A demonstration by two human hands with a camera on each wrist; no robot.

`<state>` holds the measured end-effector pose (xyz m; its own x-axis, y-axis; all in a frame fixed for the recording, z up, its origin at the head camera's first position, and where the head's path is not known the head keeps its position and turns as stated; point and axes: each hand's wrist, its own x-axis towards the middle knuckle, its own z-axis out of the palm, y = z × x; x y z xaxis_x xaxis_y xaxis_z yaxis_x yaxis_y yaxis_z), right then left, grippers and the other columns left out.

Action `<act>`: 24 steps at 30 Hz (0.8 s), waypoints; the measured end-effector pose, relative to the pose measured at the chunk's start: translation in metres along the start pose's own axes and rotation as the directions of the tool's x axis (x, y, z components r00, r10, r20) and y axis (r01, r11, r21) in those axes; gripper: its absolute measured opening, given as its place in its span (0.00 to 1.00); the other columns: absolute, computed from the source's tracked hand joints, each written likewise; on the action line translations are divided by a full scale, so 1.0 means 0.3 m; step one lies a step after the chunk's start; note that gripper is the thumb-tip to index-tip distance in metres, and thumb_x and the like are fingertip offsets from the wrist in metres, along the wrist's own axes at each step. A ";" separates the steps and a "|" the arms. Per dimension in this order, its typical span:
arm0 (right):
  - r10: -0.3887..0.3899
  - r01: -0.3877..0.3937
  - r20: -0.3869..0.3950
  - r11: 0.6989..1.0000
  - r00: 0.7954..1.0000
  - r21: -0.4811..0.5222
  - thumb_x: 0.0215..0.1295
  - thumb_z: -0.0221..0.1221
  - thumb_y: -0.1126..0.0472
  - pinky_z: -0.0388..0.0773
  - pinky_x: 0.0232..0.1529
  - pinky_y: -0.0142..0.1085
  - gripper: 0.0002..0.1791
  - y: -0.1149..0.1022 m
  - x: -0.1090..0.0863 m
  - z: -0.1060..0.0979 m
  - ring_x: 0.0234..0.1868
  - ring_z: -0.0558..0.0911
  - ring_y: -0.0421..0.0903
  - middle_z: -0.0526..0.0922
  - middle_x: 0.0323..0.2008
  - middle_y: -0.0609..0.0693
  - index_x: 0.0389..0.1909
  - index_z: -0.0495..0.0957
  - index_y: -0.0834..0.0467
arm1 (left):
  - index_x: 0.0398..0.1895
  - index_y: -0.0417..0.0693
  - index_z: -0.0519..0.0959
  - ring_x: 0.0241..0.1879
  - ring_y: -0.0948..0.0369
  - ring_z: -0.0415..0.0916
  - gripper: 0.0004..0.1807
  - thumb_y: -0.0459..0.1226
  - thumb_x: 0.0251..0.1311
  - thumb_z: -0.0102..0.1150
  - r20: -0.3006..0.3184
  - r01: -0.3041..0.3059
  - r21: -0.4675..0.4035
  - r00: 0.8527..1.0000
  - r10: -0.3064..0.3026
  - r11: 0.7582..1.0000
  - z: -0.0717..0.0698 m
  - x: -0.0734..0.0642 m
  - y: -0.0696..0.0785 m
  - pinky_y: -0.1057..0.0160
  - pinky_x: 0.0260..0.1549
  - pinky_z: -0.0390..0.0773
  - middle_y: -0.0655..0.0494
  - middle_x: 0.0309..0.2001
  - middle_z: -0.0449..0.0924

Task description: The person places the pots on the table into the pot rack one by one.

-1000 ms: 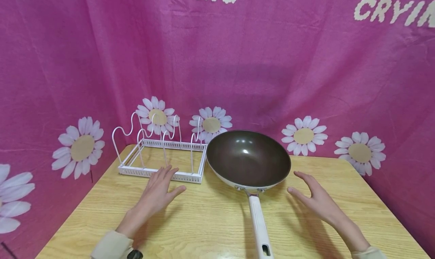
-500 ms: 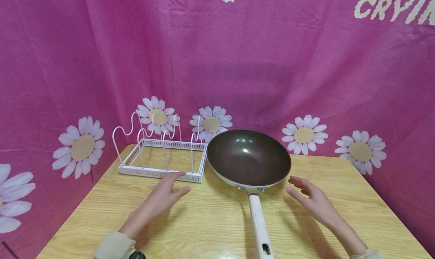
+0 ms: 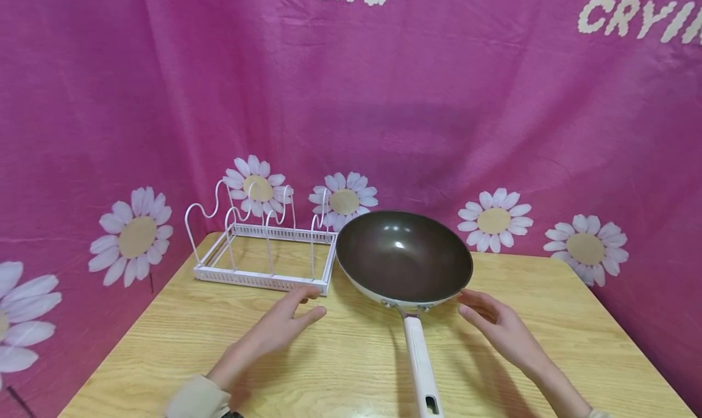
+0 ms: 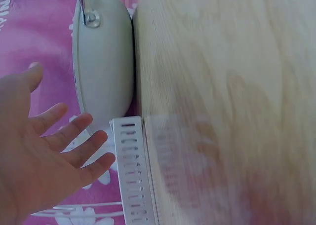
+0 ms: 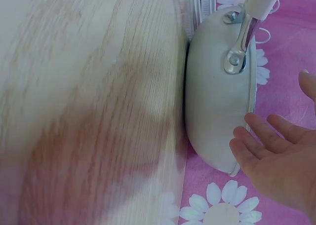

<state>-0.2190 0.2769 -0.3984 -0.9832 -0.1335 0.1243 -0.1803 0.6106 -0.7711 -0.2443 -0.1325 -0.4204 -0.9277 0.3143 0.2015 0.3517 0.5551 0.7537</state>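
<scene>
A wok (image 3: pixel 404 256) with a dark inside, a pale outer wall and a long white handle (image 3: pixel 421 366) rests on the table, its handle towards me. My right hand (image 3: pixel 501 329) is at the wok's right side, fingers loosely extended close to the rim; whether they touch it I cannot tell. The right wrist view shows the fingertips beside the pale wok wall (image 5: pixel 215 96). My left hand (image 3: pixel 280 323) hovers at the front right corner of a white wire rack (image 3: pixel 263 281), fingers spread and holding nothing. In the left wrist view the rack's slotted edge (image 4: pixel 131 170) lies beyond the fingers.
The wooden table (image 3: pixel 340 369) carries the rack at back left, just left of the wok. Several wavy wire dividers (image 3: pixel 269 241) stand up from the rack. A pink curtain (image 3: pixel 384 101) with daisies hangs behind and at both sides.
My left hand has moved right, along the rack's front towards the wok. My right hand has shifted slightly left, nearer the wok's rim. Wok and rack have stayed in place.
</scene>
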 end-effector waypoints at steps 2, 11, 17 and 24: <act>-0.005 0.005 0.000 1.000 1.000 0.006 0.72 0.54 0.44 0.75 0.52 0.25 0.33 -0.002 -0.003 0.005 0.60 0.79 0.47 0.77 0.64 0.56 0.70 0.66 0.59 | 0.65 0.43 0.72 0.63 0.47 0.71 0.28 0.51 0.68 0.56 0.013 -0.003 -0.022 1.000 0.003 1.000 0.012 -0.003 0.008 0.43 0.64 0.68 0.49 0.61 0.76; -0.003 0.000 0.022 0.990 1.000 0.139 0.74 0.54 0.49 0.73 0.52 0.22 0.30 -0.014 -0.007 0.043 0.52 0.76 0.23 0.77 0.63 0.61 0.68 0.67 0.63 | 0.67 0.44 0.69 0.62 0.46 0.72 0.30 0.52 0.70 0.53 0.081 -0.011 -0.098 0.997 0.019 0.995 0.055 -0.015 0.041 0.41 0.63 0.67 0.44 0.61 0.75; 0.001 -0.013 0.055 0.976 0.998 0.219 0.74 0.55 0.52 0.73 0.53 0.22 0.28 -0.019 -0.011 0.067 0.55 0.78 0.29 0.77 0.62 0.62 0.67 0.68 0.65 | 0.67 0.43 0.69 0.60 0.48 0.74 0.29 0.51 0.71 0.53 0.120 -0.023 -0.138 0.992 0.039 0.990 0.079 -0.019 0.064 0.41 0.61 0.69 0.44 0.60 0.76; 0.005 -0.035 0.103 0.959 0.995 0.283 0.73 0.55 0.53 0.75 0.53 0.24 0.29 -0.017 -0.015 0.080 0.56 0.79 0.32 0.76 0.62 0.65 0.68 0.66 0.67 | 0.65 0.42 0.70 0.59 0.48 0.75 0.27 0.50 0.71 0.53 0.142 -0.023 -0.189 0.989 0.051 0.982 0.099 -0.025 0.090 0.46 0.59 0.72 0.46 0.57 0.79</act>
<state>-0.2130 0.2555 -0.4099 -0.9762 -0.2097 0.0551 -0.1313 0.3694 -0.9200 -0.2243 -0.0970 -0.4202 -0.8814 0.4485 0.1483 0.3432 0.3923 0.8534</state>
